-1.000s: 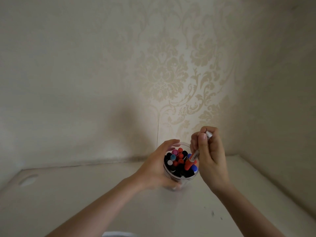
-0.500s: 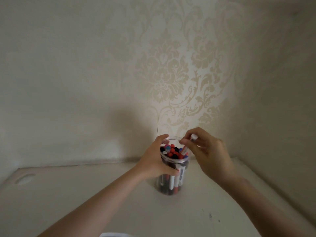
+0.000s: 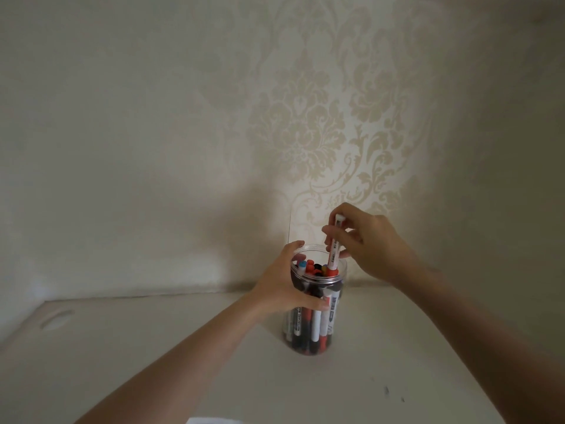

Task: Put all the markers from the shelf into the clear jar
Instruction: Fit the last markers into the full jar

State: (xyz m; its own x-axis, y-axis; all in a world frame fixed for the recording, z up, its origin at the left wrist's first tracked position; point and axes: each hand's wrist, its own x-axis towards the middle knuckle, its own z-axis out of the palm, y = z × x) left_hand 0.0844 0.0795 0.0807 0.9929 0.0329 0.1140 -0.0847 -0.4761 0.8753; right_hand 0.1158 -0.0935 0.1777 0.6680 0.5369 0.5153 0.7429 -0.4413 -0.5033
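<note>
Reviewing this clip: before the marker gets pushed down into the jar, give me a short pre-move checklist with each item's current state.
1. Clear jar upright on the shelf: ok.
2. Left hand grips the jar wall to steady it: ok.
3. Right hand pinches the marker by its white barrel: ok.
4. Marker's red end inside the jar mouth, near the right side of the rim: ok.
5. Free gap among the packed markers for it to slide down: cannot tell.
6. No other loose marker on the visible shelf: ok; beyond the frame, cannot tell.
</note>
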